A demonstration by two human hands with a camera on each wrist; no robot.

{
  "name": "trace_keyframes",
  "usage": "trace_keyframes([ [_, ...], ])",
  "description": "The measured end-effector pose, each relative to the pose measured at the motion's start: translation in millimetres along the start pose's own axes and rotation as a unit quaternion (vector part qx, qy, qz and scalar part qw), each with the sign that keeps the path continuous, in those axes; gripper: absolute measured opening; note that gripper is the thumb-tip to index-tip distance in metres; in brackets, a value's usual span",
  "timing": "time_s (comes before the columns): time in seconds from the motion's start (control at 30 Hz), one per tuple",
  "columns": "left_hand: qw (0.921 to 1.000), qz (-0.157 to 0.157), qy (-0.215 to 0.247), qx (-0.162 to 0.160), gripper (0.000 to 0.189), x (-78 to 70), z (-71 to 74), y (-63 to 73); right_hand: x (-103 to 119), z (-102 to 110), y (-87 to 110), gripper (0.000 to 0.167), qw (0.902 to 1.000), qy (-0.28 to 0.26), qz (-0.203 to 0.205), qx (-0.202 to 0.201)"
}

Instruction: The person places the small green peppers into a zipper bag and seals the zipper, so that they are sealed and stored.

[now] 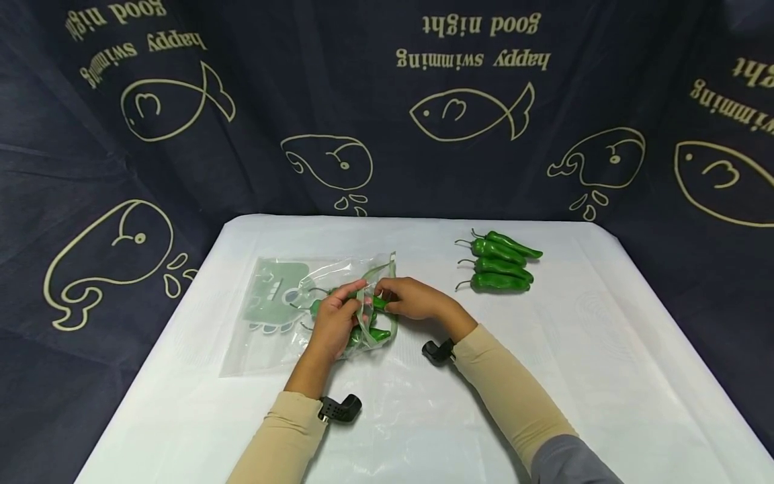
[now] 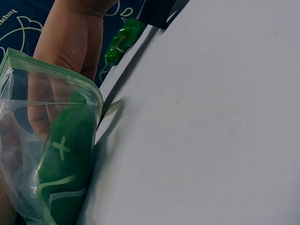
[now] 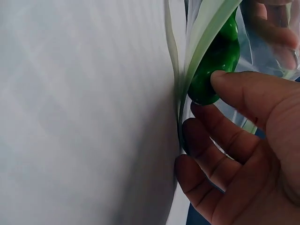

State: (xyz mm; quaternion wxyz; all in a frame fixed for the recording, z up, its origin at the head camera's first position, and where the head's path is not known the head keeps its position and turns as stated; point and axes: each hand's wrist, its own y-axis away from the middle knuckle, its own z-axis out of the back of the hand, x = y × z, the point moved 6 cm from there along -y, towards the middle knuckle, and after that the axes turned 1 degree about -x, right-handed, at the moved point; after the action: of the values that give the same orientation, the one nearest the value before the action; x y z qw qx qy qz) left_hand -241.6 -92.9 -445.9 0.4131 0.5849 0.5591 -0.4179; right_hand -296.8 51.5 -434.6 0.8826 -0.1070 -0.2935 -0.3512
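Observation:
A clear zip bag (image 1: 238, 359) with a green cartoon print and green zip strip lies on the left half of the table, its mouth facing right. Several green peppers (image 1: 370, 336) show through its plastic. My left hand (image 1: 332, 326) grips the bag at its mouth and keeps it apart. From the right, my right hand (image 1: 414, 299) reaches to that mouth. In the right wrist view its thumb and forefinger pinch the tip of a green pepper (image 3: 218, 63), most of which lies inside the bag. The left wrist view shows the right hand's fingers behind the clear plastic.
A row of several green peppers (image 1: 500, 282) lies at the back right of the white table (image 1: 605, 376), stems pointing left. A dark cloth (image 1: 387, 181) printed with fish and whales hangs behind it and at both sides.

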Motion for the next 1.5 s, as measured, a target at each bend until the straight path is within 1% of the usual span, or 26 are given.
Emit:
trace_keyframes([
  [0.13, 1.0, 0.004, 0.001, 0.0, 0.044, 1.4, 0.5, -0.6, -2.7, -2.6, -2.6, 0.016, 0.9999, 0.006, -0.009, 0.0],
  [0.37, 1.0, 0.005, 0.001, -0.002, 0.045, 1.6, 0.4, -0.8, -4.9, -4.8, -7.3, 0.011, 0.9999, 0.012, -0.01, -0.002],
  [0.6, 1.0, 0.005, -0.005, 0.0, 0.045, 1.3, 0.9, -0.9, -5.9, -6.3, -10.9, 0.012, 0.9997, 0.018, -0.015, 0.001],
  [0.77, 1.0, 0.003, -0.001, -0.001, 0.045, 1.0, 1.6, -1.5, -4.4, -6.1, -13.4, 0.012, 0.9993, 0.033, -0.016, 0.004],
  [0.93, 1.0, 0.001, 0.004, -0.003, 0.045, 1.1, 1.5, -2.0, -1.1, -5.8, -13.4, 0.011, 0.999, 0.035, -0.021, 0.017],
  [1.07, 1.0, 0.002, 0.001, -0.004, 0.045, 1.8, 0.8, -1.5, -2.4, -7.4, -12.7, 0.013, 0.9986, 0.033, -0.03, 0.027],
  [1.3, 1.0, 0.001, -0.006, -0.006, 0.045, 1.3, 0.2, -2.1, -5.0, -8.0, -13.9, 0.017, 0.9989, 0.029, -0.029, 0.021],
  [1.5, 1.0, 0.003, -0.005, -0.007, 0.046, 1.0, 1.2, -1.7, -2.6, -8.8, -14.2, 0.012, 0.9991, 0.036, -0.018, 0.013],
])
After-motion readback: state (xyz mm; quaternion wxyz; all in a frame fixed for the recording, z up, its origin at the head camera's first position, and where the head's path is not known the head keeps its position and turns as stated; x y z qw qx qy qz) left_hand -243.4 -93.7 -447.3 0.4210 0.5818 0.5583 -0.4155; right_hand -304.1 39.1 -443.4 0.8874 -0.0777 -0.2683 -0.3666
